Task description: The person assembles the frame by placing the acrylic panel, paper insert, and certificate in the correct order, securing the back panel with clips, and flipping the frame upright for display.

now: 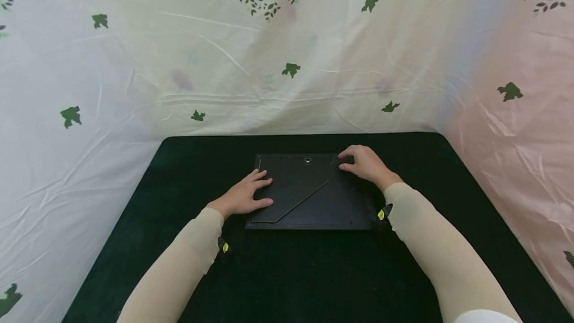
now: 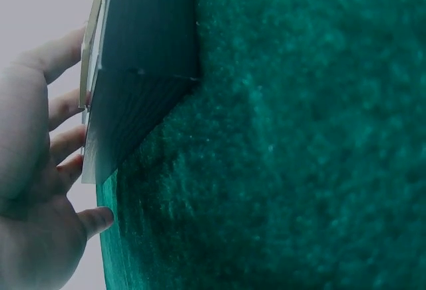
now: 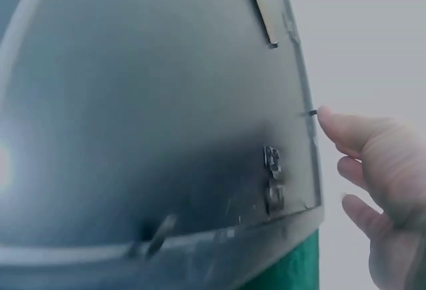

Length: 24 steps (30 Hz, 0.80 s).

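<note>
A black picture frame point(image 1: 336, 208) lies face down on the dark green table, its backing board upward. A slanted stand leg edge point(image 1: 301, 202) crosses the back, and a small metal hanger point(image 1: 307, 160) sits near the far edge. My left hand point(image 1: 242, 197) rests on the frame's left side with fingers spread. At the far right corner is my right hand point(image 1: 369, 166), thumb and forefinger apart. In the right wrist view, a fingertip of it meets a small dark tab point(image 3: 313, 112) on the frame's edge. Several such tabs line the rim.
Green velvety cloth covers the table point(image 1: 287, 273). White and pink fabric printed with green leaves point(image 1: 291, 70) hangs behind and along both sides. A dark band with a yellow mark point(image 1: 381, 214) is on the right wrist, and a similar one point(image 1: 225, 247) on the left.
</note>
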Available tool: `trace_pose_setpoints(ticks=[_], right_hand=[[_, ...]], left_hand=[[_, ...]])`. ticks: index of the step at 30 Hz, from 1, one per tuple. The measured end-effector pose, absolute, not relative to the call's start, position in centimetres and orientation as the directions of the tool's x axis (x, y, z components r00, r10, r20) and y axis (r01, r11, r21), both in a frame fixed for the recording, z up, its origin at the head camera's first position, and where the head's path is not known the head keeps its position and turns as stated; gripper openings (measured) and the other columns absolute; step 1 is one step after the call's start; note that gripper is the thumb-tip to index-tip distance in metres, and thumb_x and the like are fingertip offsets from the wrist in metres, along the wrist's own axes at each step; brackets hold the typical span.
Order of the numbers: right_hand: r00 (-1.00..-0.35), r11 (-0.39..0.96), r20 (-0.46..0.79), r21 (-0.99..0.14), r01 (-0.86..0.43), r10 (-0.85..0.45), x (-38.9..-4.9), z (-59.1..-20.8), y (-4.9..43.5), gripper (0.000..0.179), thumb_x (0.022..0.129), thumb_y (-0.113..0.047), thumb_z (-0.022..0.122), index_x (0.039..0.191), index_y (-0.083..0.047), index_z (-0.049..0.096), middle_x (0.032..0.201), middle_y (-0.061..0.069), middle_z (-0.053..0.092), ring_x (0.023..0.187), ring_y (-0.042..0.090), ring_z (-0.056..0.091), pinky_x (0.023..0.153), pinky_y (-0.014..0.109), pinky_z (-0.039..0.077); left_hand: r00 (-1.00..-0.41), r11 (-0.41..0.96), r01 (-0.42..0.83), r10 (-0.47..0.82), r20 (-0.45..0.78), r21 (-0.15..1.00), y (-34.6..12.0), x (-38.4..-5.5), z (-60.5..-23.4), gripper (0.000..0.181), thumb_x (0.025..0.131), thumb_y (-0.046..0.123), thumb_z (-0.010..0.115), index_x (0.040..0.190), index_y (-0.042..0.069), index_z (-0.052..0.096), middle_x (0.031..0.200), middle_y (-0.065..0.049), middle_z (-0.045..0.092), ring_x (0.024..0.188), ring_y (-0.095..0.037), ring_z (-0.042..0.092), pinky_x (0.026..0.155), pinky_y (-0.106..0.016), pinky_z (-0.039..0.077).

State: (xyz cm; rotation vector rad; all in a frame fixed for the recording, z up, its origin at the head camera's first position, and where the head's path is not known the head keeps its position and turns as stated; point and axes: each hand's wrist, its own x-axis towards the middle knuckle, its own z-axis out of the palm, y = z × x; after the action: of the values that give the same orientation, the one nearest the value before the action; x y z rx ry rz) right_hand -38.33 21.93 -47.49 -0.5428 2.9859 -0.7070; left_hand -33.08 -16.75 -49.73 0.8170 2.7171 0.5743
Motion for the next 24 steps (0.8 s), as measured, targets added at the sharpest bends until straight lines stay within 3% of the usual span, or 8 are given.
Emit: trace_pose_setpoints(ticks=[12, 24], right_hand=[[-0.933, 0.836, 0.008, -0.441, -0.328, -0.361, -40.7, -48.6, 20.4, 0.04, 0.09, -0.022, 0.07, 0.127, -0.009, 0.063, 0.124, 0.01, 0.061, 0.117, 0.028, 0.053, 0.099, 0.049, 0.041], [-0.929, 0.831, 0.04, -0.436, -0.347, -0.367, -40.9, -49.4, 20.7, 0.033, 0.091, -0.025, 0.068, 0.122, -0.014, 0.067, 0.122, 0.008, 0.059, 0.117, 0.029, 0.052, 0.101, 0.05, 0.038]], left_hand=[[-0.809, 0.766, 0.475, 0.574, -0.128, 0.434, -17.0, -33.3, -49.8, 0.073, 0.09, 0.059, 0.055, 0.149, 0.02, 0.038, 0.16, -0.002, 0.015, 0.147, -0.024, 0.003, 0.114, -0.05, 0.02], [-0.814, 0.775, 0.462, 0.564, -0.141, 0.431, -17.1, -33.1, -49.6, 0.072, 0.09, 0.059, 0.055, 0.149, 0.022, 0.037, 0.16, -0.001, 0.014, 0.147, -0.022, 0.002, 0.114, -0.05, 0.019]])
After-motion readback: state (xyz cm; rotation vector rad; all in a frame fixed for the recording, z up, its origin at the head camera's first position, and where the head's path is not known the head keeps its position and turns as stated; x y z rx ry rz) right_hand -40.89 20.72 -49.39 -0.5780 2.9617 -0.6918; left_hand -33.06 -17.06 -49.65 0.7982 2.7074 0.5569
